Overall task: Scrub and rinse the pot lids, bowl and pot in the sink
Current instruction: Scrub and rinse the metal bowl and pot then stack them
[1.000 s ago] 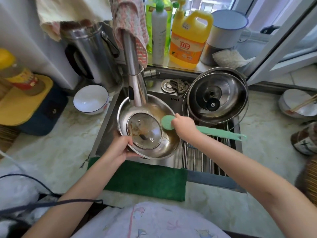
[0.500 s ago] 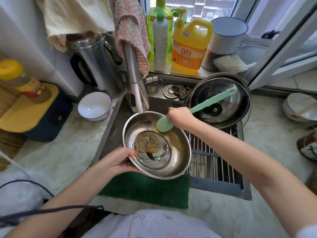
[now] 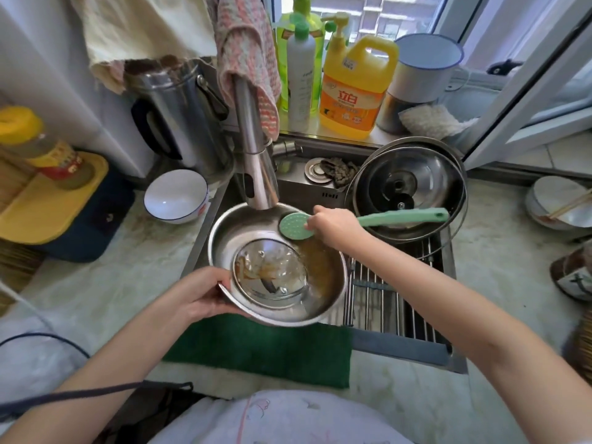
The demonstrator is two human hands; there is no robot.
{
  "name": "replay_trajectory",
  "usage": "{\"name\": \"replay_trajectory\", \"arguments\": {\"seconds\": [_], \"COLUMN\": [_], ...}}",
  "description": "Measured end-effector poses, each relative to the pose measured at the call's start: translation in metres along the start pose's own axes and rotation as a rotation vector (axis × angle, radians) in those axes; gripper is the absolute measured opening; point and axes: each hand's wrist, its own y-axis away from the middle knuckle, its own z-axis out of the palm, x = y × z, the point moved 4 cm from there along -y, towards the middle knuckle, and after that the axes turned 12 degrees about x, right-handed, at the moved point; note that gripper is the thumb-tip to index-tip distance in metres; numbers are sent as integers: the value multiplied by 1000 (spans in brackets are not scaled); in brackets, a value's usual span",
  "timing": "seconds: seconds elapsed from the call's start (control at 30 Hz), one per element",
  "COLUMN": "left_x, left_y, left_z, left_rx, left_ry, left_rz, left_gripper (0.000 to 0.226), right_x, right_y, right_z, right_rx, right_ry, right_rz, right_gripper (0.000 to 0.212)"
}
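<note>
The faucet spout (image 3: 256, 174) hangs over the far rim of the steel bowl (image 3: 243, 232), barring the way in from behind. The bowl fills the left half of the sink (image 3: 307, 190), the left hand (image 3: 198, 296) gripping its near-left rim. A glass lid (image 3: 269, 270) covers the bowl's bottom — there is open room above it and along the right inner wall. The right hand (image 3: 336, 225) and its brush (image 3: 296, 225) cross the far-right rim, the handle reaching over the lidded pot (image 3: 410, 187) that takes up the far end of the rack (image 3: 384, 318). The rack's near bars lie bare beneath the right forearm. A white bowl (image 3: 174, 195) sits just beside the sink's left edge, a kettle (image 3: 179, 113) behind it.
</note>
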Motion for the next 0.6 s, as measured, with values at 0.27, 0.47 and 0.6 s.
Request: {"name": "replay_trajectory", "arguments": {"seconds": [0.27, 0.47, 0.6], "left_x": [14, 8, 1], "left_y": [-15, -7, -2], "left_z": [-12, -5, 0], "left_rx": [103, 8, -68], "left_ry": [-9, 11, -46], "left_rz": [267, 276, 264], "left_gripper": [74, 52, 47], "right_x": [9, -21, -59], "right_y": [37, 31, 30], "right_z": [8, -3, -15], "right_rx": [-228, 182, 195], "right_ry": [-323, -297, -455], "right_rz": [297, 368, 146], "right_gripper": [20, 41, 37]}}
